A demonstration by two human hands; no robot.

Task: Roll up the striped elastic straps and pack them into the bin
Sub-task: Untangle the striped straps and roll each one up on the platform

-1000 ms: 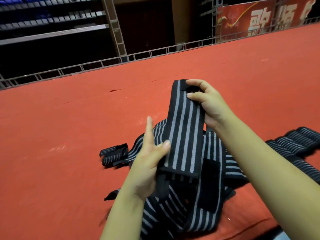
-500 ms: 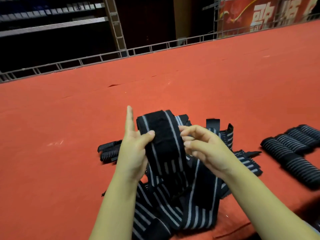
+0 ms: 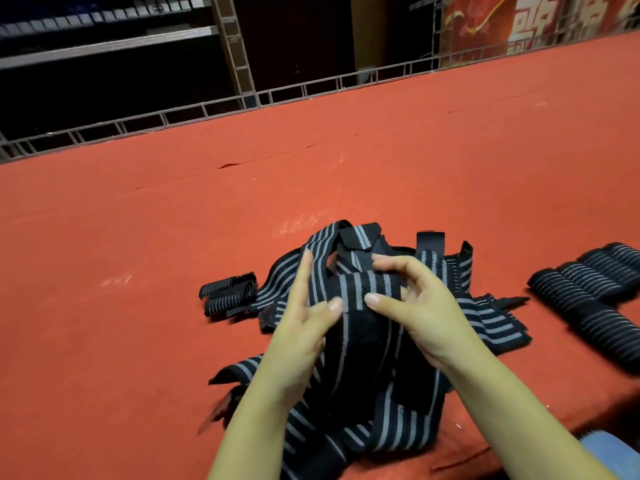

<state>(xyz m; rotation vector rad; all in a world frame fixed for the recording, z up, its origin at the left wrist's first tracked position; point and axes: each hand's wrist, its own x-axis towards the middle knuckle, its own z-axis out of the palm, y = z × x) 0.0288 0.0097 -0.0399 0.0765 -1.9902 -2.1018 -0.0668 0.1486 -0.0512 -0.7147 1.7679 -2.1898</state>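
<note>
- Pinching a black elastic strap with grey lengthwise stripes (image 3: pixel 367 289), the left hand (image 3: pixel 304 327) has its thumb against the strap's left edge while its forefinger stands straight up along the fabric.
- Opposite it, the right hand (image 3: pixel 422 306) clamps the same strap from the right: thumb on the front, curled fingers at the upper edge, where the strap bends over into a fold.
- Both hands hold the strap just above a loose heap of black-and-grey striped straps (image 3: pixel 391 410) lying tangled on the red felt-covered table (image 3: pixel 138 237); the held strap's lower length runs down into that heap.
- Left of the heap, near it, lie two small rolled striped straps (image 3: pixel 227 297), side by side and touching each other.
- Well to the right, a row of finished black striped rolls (image 3: pixel 595 296) lies packed closely together on the felt, reaching toward the frame's right edge.
- A pale blue object (image 3: pixel 613 452) shows at the lower right corner, beyond the table's near edge; what it is cannot be told.
- Behind the table runs a grey metal railing (image 3: pixel 311 88), with dark metal shelving (image 3: pixel 104 46) beyond it and a red banner with white characters (image 3: pixel 519 26) at the upper right.
</note>
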